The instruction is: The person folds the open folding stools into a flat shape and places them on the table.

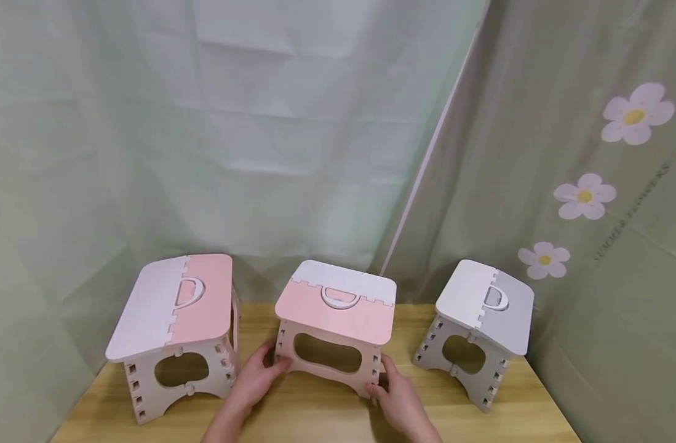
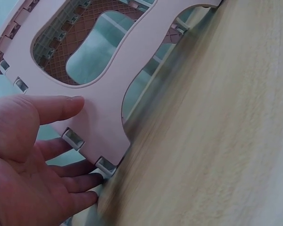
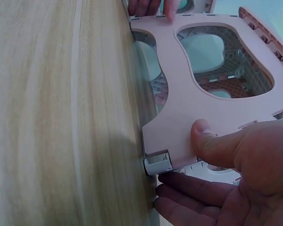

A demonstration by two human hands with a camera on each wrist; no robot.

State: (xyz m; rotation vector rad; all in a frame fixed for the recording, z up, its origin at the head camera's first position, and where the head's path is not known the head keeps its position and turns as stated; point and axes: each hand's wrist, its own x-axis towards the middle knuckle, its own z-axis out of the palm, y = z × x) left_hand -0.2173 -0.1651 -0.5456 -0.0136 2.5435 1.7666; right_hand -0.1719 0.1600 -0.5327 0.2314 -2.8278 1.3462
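Observation:
A pink and white folding step stool [image 1: 333, 315] stands unfolded in the middle of the wooden table, its curved handle set in the top. My left hand [image 1: 257, 376] grips its left leg, thumb on the front panel and fingers behind the hinged edge. On the opposite leg, my right hand [image 1: 397, 397] holds low down in the same way. In the left wrist view the left thumb presses the pink leg panel [image 2: 101, 101]. The right wrist view has the right thumb flat on the panel [image 3: 174, 113], fingers under the hinge corner.
A larger pink and white folding stool [image 1: 205, 307] stands on the left. To the right is a grey and white one [image 1: 506, 317]. All three are on the wooden table [image 1: 315, 418], with a pale green curtain [image 1: 293, 154] behind and a flowered curtain [image 1: 584, 197] at right.

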